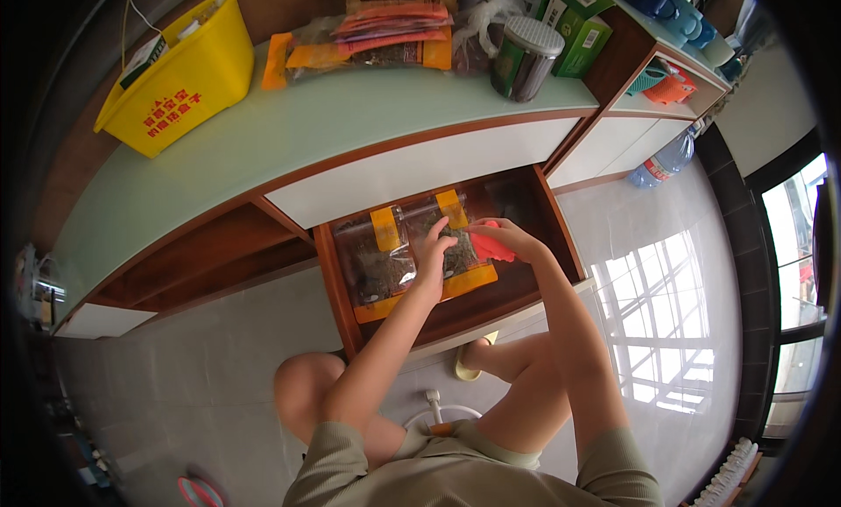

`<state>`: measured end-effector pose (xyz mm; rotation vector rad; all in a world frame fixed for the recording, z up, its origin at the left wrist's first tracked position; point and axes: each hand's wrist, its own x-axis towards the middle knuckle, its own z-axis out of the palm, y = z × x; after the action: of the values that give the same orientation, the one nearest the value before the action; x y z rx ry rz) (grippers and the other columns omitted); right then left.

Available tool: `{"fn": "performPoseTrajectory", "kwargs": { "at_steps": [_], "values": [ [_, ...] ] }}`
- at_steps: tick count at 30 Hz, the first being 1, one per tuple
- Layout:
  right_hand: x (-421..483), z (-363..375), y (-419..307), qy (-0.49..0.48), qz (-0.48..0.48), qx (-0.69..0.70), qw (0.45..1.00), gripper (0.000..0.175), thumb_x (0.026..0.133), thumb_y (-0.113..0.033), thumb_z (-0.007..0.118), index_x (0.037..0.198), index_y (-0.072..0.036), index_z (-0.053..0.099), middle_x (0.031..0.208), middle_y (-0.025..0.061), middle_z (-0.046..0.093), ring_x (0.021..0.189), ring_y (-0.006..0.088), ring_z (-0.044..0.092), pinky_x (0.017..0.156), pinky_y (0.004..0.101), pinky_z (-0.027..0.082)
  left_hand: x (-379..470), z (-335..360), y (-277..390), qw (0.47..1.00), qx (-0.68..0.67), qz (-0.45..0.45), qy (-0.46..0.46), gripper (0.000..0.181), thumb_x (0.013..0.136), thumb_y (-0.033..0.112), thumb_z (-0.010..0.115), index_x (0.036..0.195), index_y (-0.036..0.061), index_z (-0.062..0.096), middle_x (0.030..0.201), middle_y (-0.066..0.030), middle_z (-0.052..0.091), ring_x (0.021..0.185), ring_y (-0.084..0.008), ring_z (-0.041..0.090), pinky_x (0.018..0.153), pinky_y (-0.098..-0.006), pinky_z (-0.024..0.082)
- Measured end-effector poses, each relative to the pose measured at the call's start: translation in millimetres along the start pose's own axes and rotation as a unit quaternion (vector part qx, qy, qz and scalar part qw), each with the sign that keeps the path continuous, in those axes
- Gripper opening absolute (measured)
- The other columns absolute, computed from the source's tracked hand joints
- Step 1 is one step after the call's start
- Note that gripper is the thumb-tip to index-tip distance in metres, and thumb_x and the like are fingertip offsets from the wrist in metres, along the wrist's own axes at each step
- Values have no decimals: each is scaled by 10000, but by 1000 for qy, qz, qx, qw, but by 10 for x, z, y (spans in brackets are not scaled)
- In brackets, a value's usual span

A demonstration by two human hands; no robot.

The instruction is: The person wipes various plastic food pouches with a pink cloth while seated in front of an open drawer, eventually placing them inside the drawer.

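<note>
Before me a brown wooden drawer (525,274) is pulled out of the cabinet. Two clear packets with orange bands lie in it: a left packet (378,261) and a right packet (453,264), with dark, dried-looking contents. My left hand (433,254) is over the right packet with thumb and forefinger apart, holding nothing. In the right half of the drawer, my right hand (509,238) grips a crumpled red cloth (489,244) beside the right packet's edge. The fingertips of that hand are partly hidden by the cloth.
On the pale green countertop (328,113) stand a yellow plastic tub (190,80), a stack of pink packets (394,27), a lidded jar (525,60) and a green box (581,34). A large plastic water bottle (663,159) stands on the floor at right. My knees flank the drawer front.
</note>
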<state>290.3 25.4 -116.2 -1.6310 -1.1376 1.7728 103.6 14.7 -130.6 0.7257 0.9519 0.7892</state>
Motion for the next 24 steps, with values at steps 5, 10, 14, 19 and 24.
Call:
{"fn": "performPoseTrajectory", "kwargs": {
  "at_steps": [5, 10, 14, 19, 24],
  "values": [
    [-149, 87, -445, -34, -120, 15, 992, 324, 824, -275, 609, 1054, -47, 595, 909, 47, 589, 801, 110, 565, 697, 239, 479, -312, 172, 508, 996, -9, 52, -72, 622, 773, 290, 507, 1370, 201, 359, 1458, -78, 210, 1361, -195, 95, 1080, -409, 30],
    [-339, 282, -923, -56, -195, 78, 976, 307, 823, -253, 619, 1039, -36, 598, 895, 35, 591, 805, 107, 559, 719, 237, 471, -510, 81, 881, 984, 22, 145, -102, 597, 803, 291, 471, 1366, 136, 351, 1415, -80, 290, 1342, -220, 167, 1082, -404, 52],
    [-393, 415, -1146, -28, -227, 63, 971, 296, 819, -238, 612, 1031, -32, 595, 896, 39, 587, 815, 107, 549, 730, 243, 468, -637, 1, 1246, 976, 97, 175, -84, 529, 845, 260, 435, 1341, 94, 359, 1387, -89, 333, 1312, -214, 247, 1062, -380, 182],
    [-417, 452, -1533, 17, -270, -16, 963, 298, 814, -253, 615, 1012, -31, 601, 873, 32, 573, 786, 102, 542, 700, 243, 461, -603, -80, 1709, 959, 165, 222, -60, 481, 870, 244, 431, 1315, 68, 387, 1302, -109, 438, 1199, -204, 416, 1017, -344, 281],
    [-217, 399, -1799, 83, -324, 28, 942, 312, 834, -212, 601, 1074, -14, 580, 949, 50, 586, 843, 116, 559, 731, 258, 468, -343, -183, 2101, 959, 174, 221, -19, 420, 887, 223, 416, 1269, 51, 443, 1254, -115, 476, 1137, -219, 483, 984, -359, 361]
  ]
}}
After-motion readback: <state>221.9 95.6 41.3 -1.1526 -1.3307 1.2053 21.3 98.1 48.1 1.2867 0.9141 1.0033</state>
